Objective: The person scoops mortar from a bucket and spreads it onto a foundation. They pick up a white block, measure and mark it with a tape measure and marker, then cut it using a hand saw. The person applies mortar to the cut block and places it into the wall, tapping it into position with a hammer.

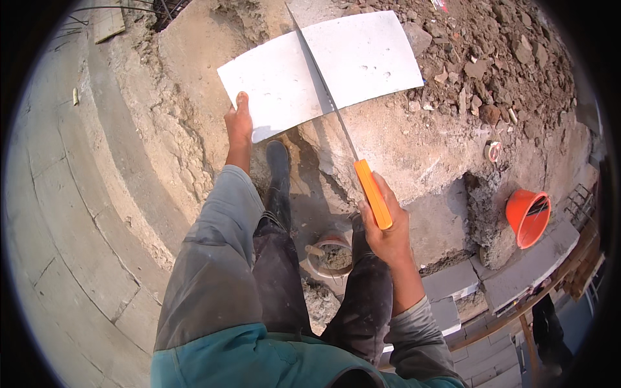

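Note:
A white lightweight block (369, 58) lies on a rough concrete ledge in front of me. My left hand (240, 123) grips its near left corner, with the thumb on top and the other fingers hidden below the edge. In my right hand (391, 223) is a hand saw (373, 194), held by its orange handle. The long thin blade crosses the block from the near edge to beyond the far edge, and its shadow falls on the white face. Whether the teeth have cut into the block, I cannot tell.
Between my legs stands a bucket (330, 257) of grey mortar with a tool handle in it. An orange bucket (527, 218) holding dark tools is at the right. Broken rubble and soil (491, 58) cover the far right. A roll of tape (493, 151) lies near it. Grey block paving (84, 226) runs along the left.

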The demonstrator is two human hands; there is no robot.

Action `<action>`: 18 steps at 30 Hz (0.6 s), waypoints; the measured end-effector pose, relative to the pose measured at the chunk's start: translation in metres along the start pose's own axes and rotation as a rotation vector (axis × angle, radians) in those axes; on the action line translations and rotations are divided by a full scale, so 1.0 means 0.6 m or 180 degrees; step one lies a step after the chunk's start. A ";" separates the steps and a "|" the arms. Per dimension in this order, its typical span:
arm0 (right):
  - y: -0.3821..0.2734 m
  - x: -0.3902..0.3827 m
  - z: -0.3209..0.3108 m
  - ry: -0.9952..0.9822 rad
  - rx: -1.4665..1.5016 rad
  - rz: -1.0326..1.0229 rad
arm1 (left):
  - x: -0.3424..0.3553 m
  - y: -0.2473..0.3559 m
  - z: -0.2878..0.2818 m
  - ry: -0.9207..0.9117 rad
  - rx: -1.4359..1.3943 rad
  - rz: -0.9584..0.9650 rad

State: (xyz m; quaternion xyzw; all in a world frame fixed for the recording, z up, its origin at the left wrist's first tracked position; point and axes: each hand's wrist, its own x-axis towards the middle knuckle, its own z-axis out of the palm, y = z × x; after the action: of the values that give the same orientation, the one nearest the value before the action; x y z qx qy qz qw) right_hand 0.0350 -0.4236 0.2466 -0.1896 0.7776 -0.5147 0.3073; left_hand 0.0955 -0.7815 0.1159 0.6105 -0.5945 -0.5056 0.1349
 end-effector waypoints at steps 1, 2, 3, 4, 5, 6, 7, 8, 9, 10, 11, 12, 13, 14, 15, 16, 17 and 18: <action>0.003 0.096 0.000 -0.0162 0.0253 0.0283 | 0.001 -0.009 0.038 -0.0046 0.0039 0.0035; 0.003 0.073 0.002 -0.0162 0.0316 0.0385 | -0.018 -0.035 0.029 0.0039 0.0207 -0.0037; 0.003 0.043 0.001 -0.0160 0.0374 0.0493 | -0.030 -0.058 0.019 -0.0075 0.0086 -0.0128; 0.005 0.006 -0.001 -0.0114 0.0351 0.0435 | -0.039 -0.069 0.000 -0.0178 -0.0022 -0.0226; 0.006 -0.047 -0.009 -0.0131 0.0273 0.0196 | 0.009 -0.034 -0.020 -0.0201 -0.0188 -0.0059; -0.003 -0.080 -0.028 -0.0217 0.0231 0.0110 | 0.004 -0.015 -0.020 0.0025 0.0243 0.0134; -0.019 -0.073 -0.039 -0.0343 0.0245 0.0180 | 0.008 -0.006 -0.010 0.0015 0.0007 0.0180; -0.014 -0.041 -0.015 -0.0392 0.0351 0.0293 | -0.007 -0.018 -0.027 0.0036 -0.0121 0.0140; -0.009 0.015 0.001 -0.0341 0.0351 0.0346 | -0.013 -0.032 -0.012 0.0045 -0.0042 0.0135; 0.006 0.071 0.004 -0.0064 0.0327 0.0037 | -0.003 -0.030 0.032 -0.0007 -0.0049 0.0242; 0.026 0.125 0.014 0.0159 0.0378 -0.0282 | 0.006 -0.025 0.048 0.0049 0.0029 0.0354; 0.033 0.110 0.017 0.0165 0.0377 -0.0184 | 0.007 -0.017 0.046 -0.0103 -0.0150 0.0165; 0.031 0.052 0.006 0.0106 0.0304 0.0075 | -0.019 -0.020 0.038 -0.0278 -0.0306 -0.0210; 0.021 0.016 0.012 0.0037 0.0382 0.0205 | -0.021 -0.007 0.006 -0.0330 -0.0419 -0.0426; 0.007 -0.037 -0.005 -0.0092 0.0229 -0.0086 | 0.017 -0.029 -0.031 0.0043 -0.0011 0.0027; -0.003 -0.073 -0.025 -0.0164 0.0126 -0.0062 | -0.010 -0.040 -0.036 0.0067 0.0192 0.0221; -0.005 -0.086 -0.037 -0.0164 0.0025 -0.0142 | -0.001 -0.031 -0.034 0.0028 0.0058 0.0122; 0.016 -0.057 -0.018 -0.0119 0.0138 -0.0102 | 0.009 -0.021 -0.034 -0.0003 -0.0066 0.0022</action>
State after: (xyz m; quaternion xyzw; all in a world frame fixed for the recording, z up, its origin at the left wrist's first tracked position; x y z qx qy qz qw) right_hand 0.0531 -0.3912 0.2503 -0.2049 0.7573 -0.5326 0.3175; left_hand 0.1175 -0.7917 0.1132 0.6068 -0.5914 -0.5116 0.1427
